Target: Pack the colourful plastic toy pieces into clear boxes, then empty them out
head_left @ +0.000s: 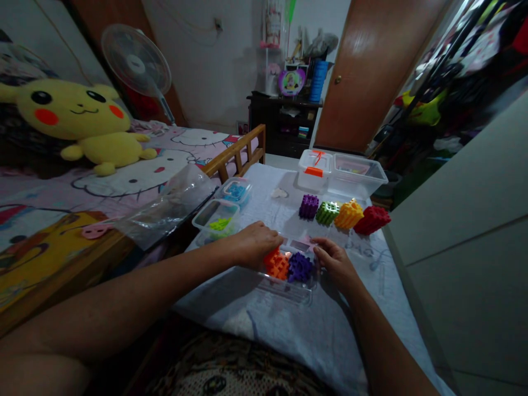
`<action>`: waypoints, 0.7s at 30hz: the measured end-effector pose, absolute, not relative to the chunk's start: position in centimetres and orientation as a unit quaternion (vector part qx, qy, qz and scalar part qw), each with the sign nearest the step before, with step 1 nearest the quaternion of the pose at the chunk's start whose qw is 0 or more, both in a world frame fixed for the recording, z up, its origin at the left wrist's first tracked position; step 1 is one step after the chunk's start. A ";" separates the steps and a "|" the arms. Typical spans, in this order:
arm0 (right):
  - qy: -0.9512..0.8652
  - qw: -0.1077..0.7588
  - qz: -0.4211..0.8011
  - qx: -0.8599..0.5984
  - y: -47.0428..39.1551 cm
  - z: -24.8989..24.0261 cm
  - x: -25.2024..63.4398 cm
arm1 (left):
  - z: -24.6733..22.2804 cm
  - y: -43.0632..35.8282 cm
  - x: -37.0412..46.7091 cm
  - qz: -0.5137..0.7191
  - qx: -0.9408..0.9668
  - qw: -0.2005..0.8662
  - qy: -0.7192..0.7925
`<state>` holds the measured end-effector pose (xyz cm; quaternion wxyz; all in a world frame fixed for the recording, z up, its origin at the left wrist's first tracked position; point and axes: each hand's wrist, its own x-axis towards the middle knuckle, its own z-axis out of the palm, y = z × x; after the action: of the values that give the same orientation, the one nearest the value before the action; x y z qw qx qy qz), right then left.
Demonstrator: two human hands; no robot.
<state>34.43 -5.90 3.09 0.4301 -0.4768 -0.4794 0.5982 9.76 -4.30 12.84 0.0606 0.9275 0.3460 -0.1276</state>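
- While one orange block [278, 265] and one blue-violet block [300, 267] are sitting in a clear container [289, 287], four more are standing in a row beyond it: a purple block [308, 207], a green block [328, 213], a yellow block [349, 214] and a red block [372, 220].
- Two small boxes are standing to the left, one holding lime pieces [220, 224], the other blue pieces [236, 191]; two larger boxes are occupying the far end, one showing an orange latch [314, 171].
- The left hand [258, 245] is arching palm down beside the orange block, its fingertips hiding; whether they are gripping, one cannot tell.
- The right hand [333, 257] is bending thumb and forefinger close together at the container's right edge; whether they are clamping it is unclear.
- Notched, knobbly faces are marking the blocks, the green one looking latticed; see-through, rectangular plastic is forming the container, and pale, creased cloth [350, 308] is lying beneath.
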 end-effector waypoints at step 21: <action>-0.486 0.426 0.595 -0.478 -6.0 3.2 34.5 | 13.6 -4.3 9.5 -0.147 0.911 0.084 0.376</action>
<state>34.46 -5.97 3.15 0.4257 -0.4783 -0.4863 0.5945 9.49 -4.33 13.59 0.0839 0.9110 0.3761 -0.1470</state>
